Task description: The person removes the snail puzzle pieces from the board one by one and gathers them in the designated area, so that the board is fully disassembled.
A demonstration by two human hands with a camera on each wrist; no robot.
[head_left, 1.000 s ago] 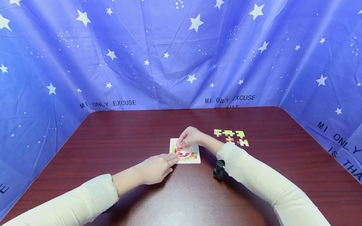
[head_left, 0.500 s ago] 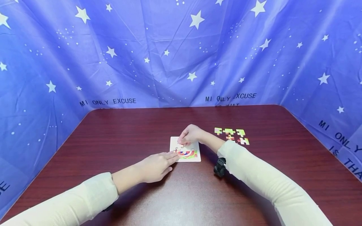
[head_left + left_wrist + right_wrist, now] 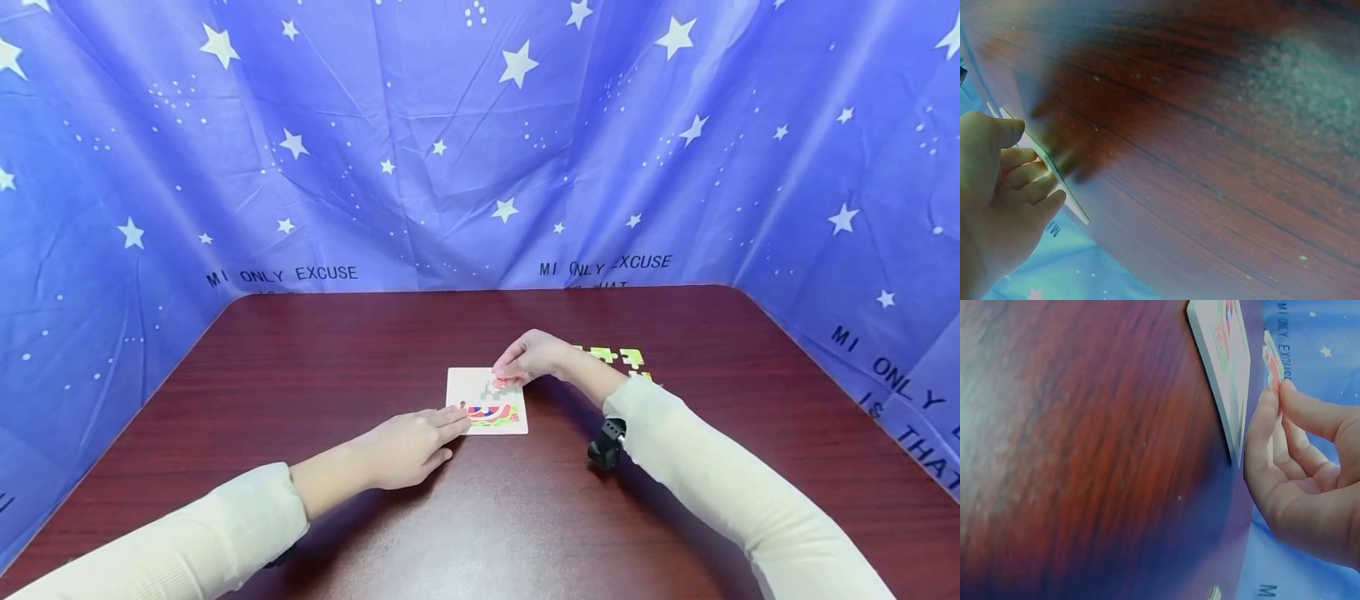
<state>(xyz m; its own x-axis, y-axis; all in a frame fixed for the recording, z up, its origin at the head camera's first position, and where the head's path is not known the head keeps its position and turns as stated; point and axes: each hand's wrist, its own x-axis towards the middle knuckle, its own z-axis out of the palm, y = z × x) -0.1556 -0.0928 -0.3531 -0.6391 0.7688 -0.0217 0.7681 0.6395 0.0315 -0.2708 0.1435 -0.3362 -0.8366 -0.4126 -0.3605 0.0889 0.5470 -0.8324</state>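
Observation:
A square white puzzle board lies on the table, its near part filled with a red, blue and green picture. My left hand rests with extended fingers on the board's near left corner. Over the board's right side, my right hand pinches a puzzle piece between thumb and index finger. The piece, red and pale green, is tilted and held above the board. In the left wrist view the board shows edge-on behind the fingers; its printed face is hidden there.
Several loose puzzle pieces lie on the table right of the board, partly hidden behind my right forearm. A dark red wooden table spreads all round. A blue curtain with stars hangs behind the table's far edge.
My right hand has moved to the right across the board, and the pinched piece now shows over its right side. The left hand stays on the near left corner.

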